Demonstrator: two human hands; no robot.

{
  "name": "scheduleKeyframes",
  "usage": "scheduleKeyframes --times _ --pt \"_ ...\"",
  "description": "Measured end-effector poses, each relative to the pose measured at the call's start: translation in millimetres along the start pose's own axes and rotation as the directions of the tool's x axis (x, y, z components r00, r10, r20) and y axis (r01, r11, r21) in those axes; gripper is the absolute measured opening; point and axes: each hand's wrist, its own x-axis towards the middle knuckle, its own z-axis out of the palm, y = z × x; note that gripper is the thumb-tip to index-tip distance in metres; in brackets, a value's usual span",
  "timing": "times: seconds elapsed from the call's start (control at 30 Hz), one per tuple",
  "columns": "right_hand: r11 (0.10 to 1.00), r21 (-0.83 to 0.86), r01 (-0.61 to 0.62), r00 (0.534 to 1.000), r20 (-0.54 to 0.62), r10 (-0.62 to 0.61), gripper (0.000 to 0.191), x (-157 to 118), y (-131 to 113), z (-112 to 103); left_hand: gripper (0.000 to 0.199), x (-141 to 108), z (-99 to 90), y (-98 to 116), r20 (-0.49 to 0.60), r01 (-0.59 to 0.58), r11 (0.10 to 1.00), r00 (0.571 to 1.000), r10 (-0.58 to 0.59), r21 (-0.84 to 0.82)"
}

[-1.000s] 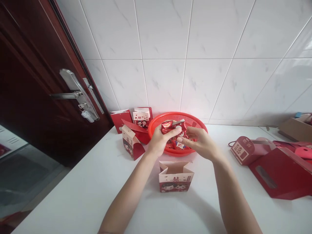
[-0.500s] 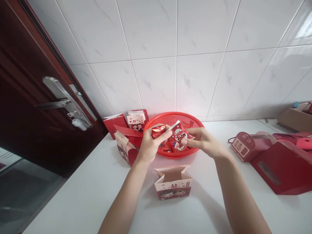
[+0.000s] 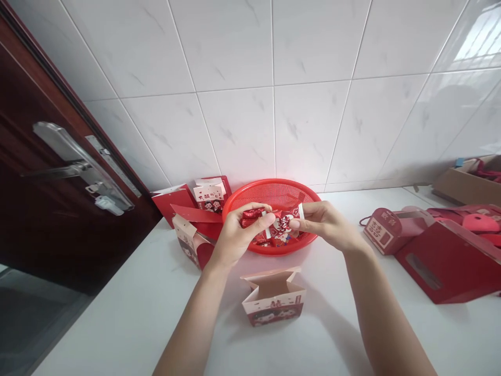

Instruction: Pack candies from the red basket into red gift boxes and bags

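Note:
My left hand [image 3: 245,230] is closed on red wrapped candies, pinching them between thumb and fingers. In my right hand [image 3: 323,222], thumb and fingers grip the end of a red candy packet [image 3: 282,222] with white printing and white crimped edges; its other end meets my left thumb. Both hands are over the front of a red plastic basket [image 3: 274,253], where more wrapped candies [image 3: 279,240] lie partly hidden. Nearer to me, an open-topped paper gift box [image 3: 274,303], cream and red with cartoon figures, stands upright on the white table [image 3: 329,334].
Several red and cream gift boxes [image 3: 211,196] stand at the left behind my left arm. Red boxes [image 3: 450,261] and a smaller handled box [image 3: 385,232] lie at the right. A cardboard carton [image 3: 465,183] sits by the tiled wall [image 3: 242,130]. A dark door [image 3: 39,209] is at left.
The packet in my right hand has turned and now lies more level, close against the candies in my left hand. The view has shifted slightly to the right.

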Motion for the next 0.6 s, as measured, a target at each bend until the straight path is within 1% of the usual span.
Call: scheduleKeyframes --times 0.13,0.27,0.33,0.47,0.6 --pt "0.999 -0.047 -0.007 1.000 0.019 0.008 0.039 -0.8 -3.2 3.0 0.027 -1.0 2.7 -2.2 0.005 -0.035 0.999 0.999 0.035 0.009" --pt "0.994 -0.103 0.017 0.999 -0.032 -0.020 0.040 -2.2 -7.0 5.8 0.029 -3.1 6.1 -2.9 -0.038 -0.024 0.999 0.999 0.025 0.022" --pt "0.992 -0.120 0.040 0.996 -0.073 -0.049 0.040 -3.0 -7.9 7.5 0.029 -3.4 7.1 -3.6 -0.045 -0.041 0.999 0.998 0.043 0.032" --pt "0.994 -0.082 0.074 0.989 -0.125 -0.084 0.043 -3.9 -7.7 11.1 0.028 -4.1 9.4 -4.6 -0.052 -0.087 0.996 0.995 0.089 0.036" --pt "0.996 -0.016 0.087 0.986 -0.139 -0.088 0.043 -3.6 -7.6 15.3 0.028 -6.3 12.8 -4.1 -0.086 -0.092 0.995 0.992 0.088 -0.043"
